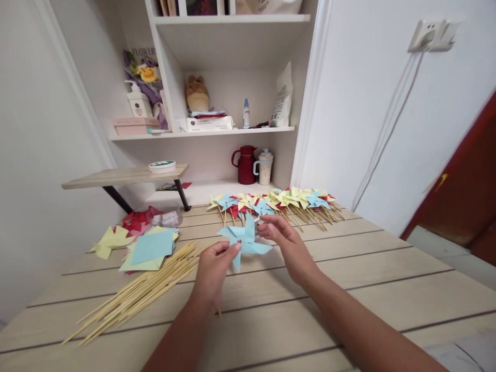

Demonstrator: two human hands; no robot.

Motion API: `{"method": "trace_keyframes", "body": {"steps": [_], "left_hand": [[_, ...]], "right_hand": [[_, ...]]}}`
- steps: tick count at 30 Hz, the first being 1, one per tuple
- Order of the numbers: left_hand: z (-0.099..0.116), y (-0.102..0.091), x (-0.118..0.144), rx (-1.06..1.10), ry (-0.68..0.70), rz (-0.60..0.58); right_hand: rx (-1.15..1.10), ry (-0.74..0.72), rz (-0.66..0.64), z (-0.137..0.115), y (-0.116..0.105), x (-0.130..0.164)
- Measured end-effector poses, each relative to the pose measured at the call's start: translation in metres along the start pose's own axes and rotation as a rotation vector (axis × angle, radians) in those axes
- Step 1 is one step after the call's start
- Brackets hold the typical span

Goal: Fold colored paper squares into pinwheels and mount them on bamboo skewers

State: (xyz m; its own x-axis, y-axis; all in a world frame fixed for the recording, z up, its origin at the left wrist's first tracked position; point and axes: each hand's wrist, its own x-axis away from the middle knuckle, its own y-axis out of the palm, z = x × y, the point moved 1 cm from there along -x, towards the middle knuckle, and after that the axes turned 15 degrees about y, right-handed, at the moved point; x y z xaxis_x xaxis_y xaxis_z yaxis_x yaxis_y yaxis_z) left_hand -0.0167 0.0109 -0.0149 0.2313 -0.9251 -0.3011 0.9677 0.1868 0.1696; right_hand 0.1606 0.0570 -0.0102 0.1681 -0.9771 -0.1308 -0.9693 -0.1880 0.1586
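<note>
A light blue paper pinwheel (pixel 248 238) is held upright over the table, with my left hand (pixel 215 268) closed around it near its centre. The end of a thin wooden stick (pixel 219 312) shows below that hand; the rest of the stick is hidden. Just right of the blades hovers my right hand (pixel 284 243), its fingers loosely bent and apart. Whether its fingertips touch a blade is hard to make out. Behind both hands lies a row of finished pinwheels (pixel 287 199) on sticks, in yellow, blue and red.
Loose bamboo sticks (pixel 143 294) lie in a pile at left. Beyond them are square paper sheets (pixel 153 248), a yellow folded pinwheel (pixel 110 242), red paper pieces (pixel 141 219) and a clear container (pixel 166 217). A small raised shelf (pixel 127 176) stands behind. A red jug (pixel 246 165) and a cup (pixel 265 168) stand at the back.
</note>
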Motion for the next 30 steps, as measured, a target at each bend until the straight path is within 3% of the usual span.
{"method": "trace_keyframes", "body": {"steps": [9,16,23,26,30], "left_hand": [[0.0023,0.0015,0.0020,-0.086,0.011,-0.004],[0.0037,0.0026,0.0032,-0.096,0.013,0.003],[0.0013,0.0020,0.0032,-0.110,0.024,-0.003],[-0.0007,0.0021,0.0014,-0.173,0.085,-0.009],[-0.0004,0.0039,-0.0011,-0.292,0.274,-0.021]], "right_hand": [[0.051,0.099,-0.016,-0.0023,0.0022,0.0025],[0.040,0.064,-0.038,-0.0011,0.0024,0.0028],[0.026,0.126,-0.051,-0.0018,0.0040,0.0035],[0.034,0.147,-0.086,-0.0030,0.0054,0.0045],[0.038,0.160,-0.144,-0.0064,0.0089,0.0066]]}}
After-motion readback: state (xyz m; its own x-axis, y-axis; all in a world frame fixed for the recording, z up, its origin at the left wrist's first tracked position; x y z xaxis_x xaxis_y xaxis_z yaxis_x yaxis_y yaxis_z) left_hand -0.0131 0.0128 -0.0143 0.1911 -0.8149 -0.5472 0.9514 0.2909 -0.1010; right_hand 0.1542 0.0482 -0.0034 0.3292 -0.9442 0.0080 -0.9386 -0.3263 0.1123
